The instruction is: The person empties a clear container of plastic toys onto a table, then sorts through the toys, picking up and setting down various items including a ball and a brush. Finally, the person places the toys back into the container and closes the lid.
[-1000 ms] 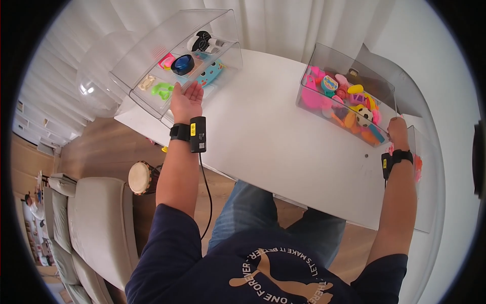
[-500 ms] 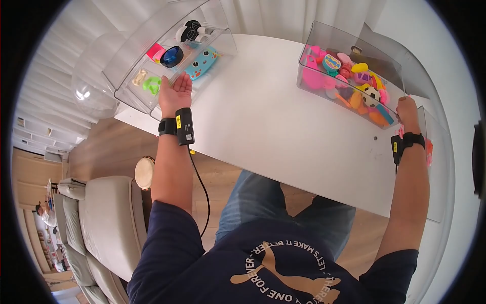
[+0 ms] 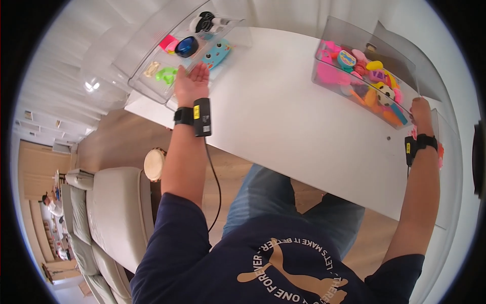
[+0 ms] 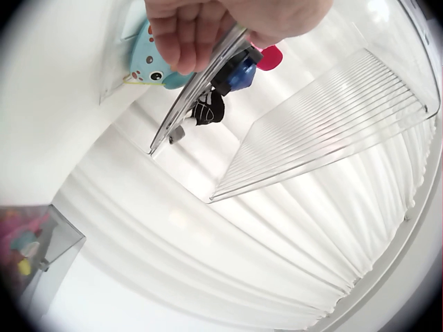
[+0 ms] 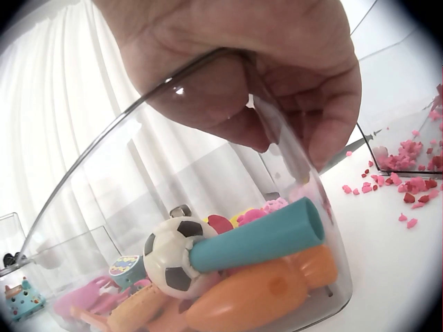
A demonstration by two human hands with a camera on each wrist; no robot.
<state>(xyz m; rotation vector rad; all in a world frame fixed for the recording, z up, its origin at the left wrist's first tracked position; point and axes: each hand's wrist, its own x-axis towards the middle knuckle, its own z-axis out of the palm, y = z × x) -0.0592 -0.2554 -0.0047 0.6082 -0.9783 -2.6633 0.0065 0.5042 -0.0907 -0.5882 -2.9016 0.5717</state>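
Observation:
My left hand (image 3: 192, 88), palm up, grips the front edge of a clear plastic bin (image 4: 190, 93), thumb on one side and fingers on the other. In that bin lie a black-and-blue round object (image 3: 187, 46), a light blue toy with a printed face (image 3: 216, 54), a green toy (image 3: 166, 75) and a black-and-white toy (image 3: 204, 22). On the right, my right hand (image 3: 421, 111) holds the near-corner rim of a second clear bin (image 5: 104, 155). Mixed toys fill this one, including a soccer-ball toy with a teal handle (image 5: 256, 238) and an orange bottle-shaped toy (image 5: 246, 296).
Both bins stand on a white table (image 3: 283, 106) before white curtains (image 4: 228, 235). Pink and red bits (image 5: 408, 187) lie scattered beside another clear container (image 5: 377, 155) at far right. A small drum (image 3: 154, 164) and a beige sofa (image 3: 119, 207) are left of the table.
The head view has shifted, so the table and bins sit higher in it. Both hands keep their hold on the bin edges, and the toys lie as before.

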